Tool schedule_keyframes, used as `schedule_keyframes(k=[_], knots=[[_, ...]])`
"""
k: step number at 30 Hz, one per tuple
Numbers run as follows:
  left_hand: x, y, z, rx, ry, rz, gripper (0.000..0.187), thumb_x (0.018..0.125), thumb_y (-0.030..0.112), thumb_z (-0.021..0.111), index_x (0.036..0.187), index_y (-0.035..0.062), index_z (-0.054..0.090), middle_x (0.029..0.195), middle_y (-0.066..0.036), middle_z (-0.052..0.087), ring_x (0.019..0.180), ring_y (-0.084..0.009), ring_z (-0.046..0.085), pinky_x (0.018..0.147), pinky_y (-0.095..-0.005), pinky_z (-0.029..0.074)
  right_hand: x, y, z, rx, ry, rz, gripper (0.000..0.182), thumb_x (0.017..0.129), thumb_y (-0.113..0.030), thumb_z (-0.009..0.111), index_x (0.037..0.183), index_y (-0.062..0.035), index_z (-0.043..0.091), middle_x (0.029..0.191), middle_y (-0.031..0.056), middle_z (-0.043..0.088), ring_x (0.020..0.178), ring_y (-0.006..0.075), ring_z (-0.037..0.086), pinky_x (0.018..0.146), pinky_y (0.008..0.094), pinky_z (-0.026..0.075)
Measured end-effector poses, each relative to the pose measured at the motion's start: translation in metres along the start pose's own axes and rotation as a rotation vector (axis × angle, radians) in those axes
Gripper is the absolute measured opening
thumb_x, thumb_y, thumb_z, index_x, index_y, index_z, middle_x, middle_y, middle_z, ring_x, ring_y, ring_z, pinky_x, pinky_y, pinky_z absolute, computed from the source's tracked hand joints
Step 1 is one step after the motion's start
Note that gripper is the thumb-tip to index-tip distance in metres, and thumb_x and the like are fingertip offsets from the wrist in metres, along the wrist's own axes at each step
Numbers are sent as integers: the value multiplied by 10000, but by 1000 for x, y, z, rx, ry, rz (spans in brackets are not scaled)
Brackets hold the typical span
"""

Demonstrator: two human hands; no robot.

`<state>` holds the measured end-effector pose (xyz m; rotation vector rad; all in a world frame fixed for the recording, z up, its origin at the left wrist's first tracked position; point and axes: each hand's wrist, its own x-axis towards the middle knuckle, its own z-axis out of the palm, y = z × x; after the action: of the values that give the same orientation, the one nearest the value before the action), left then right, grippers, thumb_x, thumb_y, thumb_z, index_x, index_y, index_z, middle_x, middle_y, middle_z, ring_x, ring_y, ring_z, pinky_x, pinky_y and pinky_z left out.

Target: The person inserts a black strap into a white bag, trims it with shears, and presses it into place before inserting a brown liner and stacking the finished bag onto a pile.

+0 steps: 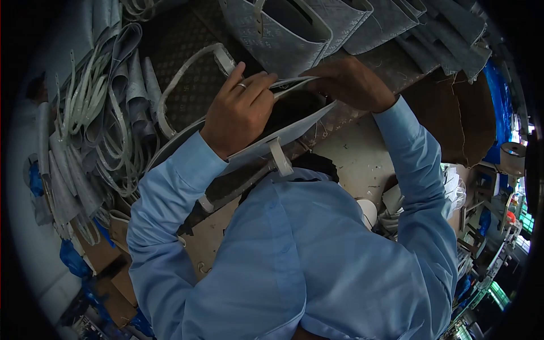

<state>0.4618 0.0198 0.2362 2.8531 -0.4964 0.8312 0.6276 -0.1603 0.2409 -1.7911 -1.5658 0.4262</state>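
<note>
A tote bag (300, 126) with pale edging lies with its mouth open toward me, close against my body. Its inside is dark. My left hand (241, 110), with a ring on one finger, reaches across the mouth and grips the far rim near the middle. At the right end of that rim, my right hand (354, 85) is bent over with its fingers closed on the edge; the fingertips are partly hidden. One pale strap (279, 157) hangs on the near side. A looped pale handle (184, 71) rises beyond the left hand.
Several grey patterned tote bags (277, 34) stand at the back of the dark patterned table (195, 93). Bundles of pale straps (85, 102) and rolled grey pieces hang at the left. Grey flaps (453, 39) and a brown sheet (453, 119) lie at the right.
</note>
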Motion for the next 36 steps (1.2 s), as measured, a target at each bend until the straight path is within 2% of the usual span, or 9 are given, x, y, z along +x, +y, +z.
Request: schedule_keyframes(k=[2,7,14,17,19,23,26,28,36], knots=[[0,-1,1,13,-8,-59,97,796,86,630,790,-4,593,946,-119,634,765,-245,648,964,-482,417,-1,-5,1,17,15,77,267,793,-158,684,1038,-57,655,710,137,638,591,254,618,544,334,481],[2,-1,0,-22,-50,-119,95,791,77,630,797,-14,601,971,-126,626,836,-242,645,979,-493,400,-13,-36,-3,-247,27,510,304,782,-311,681,814,-10,665,639,161,598,540,269,583,517,377,446],[3,9,-7,75,21,118,90,792,61,615,752,-19,602,980,-127,611,821,-245,632,937,-514,428,-15,-26,20,-153,245,348,214,834,-175,567,768,12,648,627,177,583,533,292,570,510,365,430],[1,17,-6,60,65,114,106,795,62,607,727,-19,599,1023,-141,593,772,-242,637,782,-441,510,-19,-24,21,-76,262,388,210,841,-178,561,825,8,658,639,172,590,527,264,565,507,353,430],[4,21,-8,-125,-125,-103,197,817,120,622,675,-12,584,857,-161,621,615,-257,624,562,-375,499,-19,-21,23,26,264,429,230,866,-193,549,881,7,661,660,151,607,546,229,573,526,341,440],[26,21,-33,-361,-312,-521,313,841,223,632,641,-10,568,638,-170,592,477,-298,574,457,-377,452,-13,-22,7,163,217,382,271,894,-238,545,894,6,664,673,127,619,564,200,574,546,334,444],[33,17,-35,-450,-404,-635,396,854,314,621,642,-16,564,516,-174,541,459,-342,559,453,-393,452,5,-20,-19,225,54,423,317,905,-285,550,885,10,663,687,123,630,585,205,579,564,330,449],[30,16,-30,-389,-341,-593,415,856,335,608,664,-31,578,575,-207,573,500,-351,584,476,-409,466,29,-7,-24,9,-178,164,347,894,-315,567,830,13,657,670,125,624,564,213,581,558,334,455],[28,16,-20,-360,-353,-631,425,857,367,592,716,-33,607,628,-211,599,626,-368,618,551,-425,487,101,-37,-30,-268,-723,299,369,895,-289,545,727,33,610,642,127,605,543,241,607,567,352,502]])
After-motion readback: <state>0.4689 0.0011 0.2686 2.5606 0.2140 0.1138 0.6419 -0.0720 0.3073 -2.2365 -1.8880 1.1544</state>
